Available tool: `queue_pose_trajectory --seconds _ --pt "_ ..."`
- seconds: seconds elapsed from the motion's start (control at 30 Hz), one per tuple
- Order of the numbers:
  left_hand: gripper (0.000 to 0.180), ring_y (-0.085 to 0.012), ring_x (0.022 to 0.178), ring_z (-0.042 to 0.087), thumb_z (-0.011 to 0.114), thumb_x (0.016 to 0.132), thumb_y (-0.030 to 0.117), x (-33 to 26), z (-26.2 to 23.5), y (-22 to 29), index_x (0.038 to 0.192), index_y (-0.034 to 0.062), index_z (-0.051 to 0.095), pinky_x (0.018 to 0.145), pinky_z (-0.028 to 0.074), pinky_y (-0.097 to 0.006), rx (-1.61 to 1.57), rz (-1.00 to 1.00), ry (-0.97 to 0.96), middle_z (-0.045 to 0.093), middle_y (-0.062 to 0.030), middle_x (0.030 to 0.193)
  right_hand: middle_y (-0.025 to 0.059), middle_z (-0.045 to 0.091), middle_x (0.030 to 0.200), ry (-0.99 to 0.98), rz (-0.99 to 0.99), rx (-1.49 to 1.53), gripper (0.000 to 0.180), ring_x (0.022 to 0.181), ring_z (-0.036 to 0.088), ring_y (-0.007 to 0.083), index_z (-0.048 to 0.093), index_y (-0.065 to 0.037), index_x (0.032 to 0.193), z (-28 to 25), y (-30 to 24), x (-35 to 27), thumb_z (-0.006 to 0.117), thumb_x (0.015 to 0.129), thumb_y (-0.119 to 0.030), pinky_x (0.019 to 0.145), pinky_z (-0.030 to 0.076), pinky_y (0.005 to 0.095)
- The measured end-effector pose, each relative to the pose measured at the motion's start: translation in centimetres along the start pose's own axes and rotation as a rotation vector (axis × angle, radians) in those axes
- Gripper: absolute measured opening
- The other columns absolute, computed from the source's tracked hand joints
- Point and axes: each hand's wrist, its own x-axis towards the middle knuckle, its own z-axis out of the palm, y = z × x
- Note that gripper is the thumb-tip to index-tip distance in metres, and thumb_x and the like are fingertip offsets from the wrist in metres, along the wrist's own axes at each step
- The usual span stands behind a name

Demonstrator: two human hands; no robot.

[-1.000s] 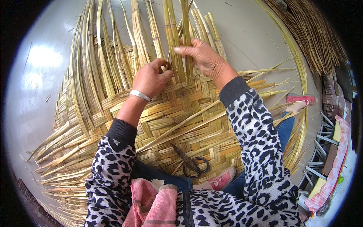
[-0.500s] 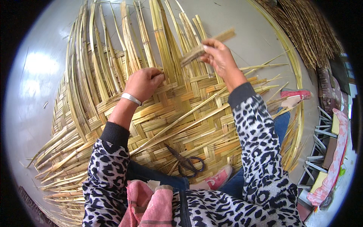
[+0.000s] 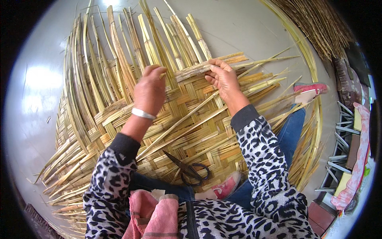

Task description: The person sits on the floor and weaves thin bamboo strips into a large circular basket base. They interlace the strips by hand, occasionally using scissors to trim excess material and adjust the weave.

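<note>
A woven mat of split cane strips [image 3: 191, 137] spreads over the floor in front of me, its loose strip ends [image 3: 119, 51] pointing away. In my right hand [image 3: 223, 79] a short, flat bundle of cane strips [image 3: 191, 73] is pinched between thumb and fingers. The bundle lies crosswise at the far edge of the weave, beside the upright ends. My left hand [image 3: 149, 91] is over the mat to the left, its fingers curled together; what they hold, if anything, is hidden. Black-handled scissors [image 3: 189, 170] rest on the mat near my lap, blades partly apart.
Long pale strips [image 3: 312, 75] curve along the floor at the right. A stack of dark stalks [image 3: 314, 28] lies at the far right, and metal-legged stools [image 3: 338, 159] stand below it. My shoe [image 3: 226, 188] and bent legs rest on the mat's near edge.
My right hand has lowered the bundle from above the mat to its far edge. My left hand has lifted and shifted slightly left, away from the strips it was pressing.
</note>
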Motion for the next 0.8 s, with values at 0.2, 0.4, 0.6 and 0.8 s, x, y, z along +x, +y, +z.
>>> queue_pose_trajectory --seconds 0.2,0.4,0.6,0.8 --pt "0.034 -0.035 0.092 0.067 0.062 0.089 0.033 4.1 2.8 4.9 0.11 0.0066 0.065 0.079 0.054 -0.045 0.181 -0.041 -0.386 0.065 -0.017 0.112 0.0069 0.066 0.096 -0.154 0.057 0.217 0.018 0.091 0.066 0.0193 0.061 -0.004 0.105 -2.0 -1.6 -0.9 0.054 0.088 -0.006 0.079 0.057 0.0313" --pt "0.048 -0.0326 0.091 0.067 0.07 0.079 0.053 6.3 3.3 5.8 0.089 0.0062 0.072 0.08 0.052 -0.042 0.237 -0.286 -0.477 0.07 -0.0162 0.093 0.0083 0.063 0.092 -0.349 0.053 -0.007 0.014 0.089 0.065 0.019 0.059 0.002 0.098 -2.9 -4.1 0.8 0.051 0.088 -0.004 0.083 0.057 0.0303" --pt "0.042 -0.0336 0.073 0.066 0.07 0.081 0.051 5.4 3.8 5.8 0.085 0.0092 0.072 0.067 0.051 -0.045 0.144 -0.324 -0.257 0.068 -0.0148 0.075 0.0003 0.058 0.082 -0.339 -0.095 -0.439 0.013 0.079 0.057 0.0074 0.062 -0.001 0.095 -0.2 -4.8 4.9 0.053 0.087 -0.005 0.079 0.047 0.0173" --pt "0.033 -0.0362 0.077 0.067 0.067 0.082 0.041 5.3 4.3 5.0 0.086 0.0085 0.071 0.07 0.051 -0.045 0.064 -0.403 -0.141 0.069 -0.0165 0.078 0.0173 0.066 0.105 -0.279 -0.256 -0.966 0.055 0.101 0.062 0.0255 0.059 0.004 0.117 3.6 -3.8 8.3 0.074 0.072 -0.024 0.091 0.048 0.036"
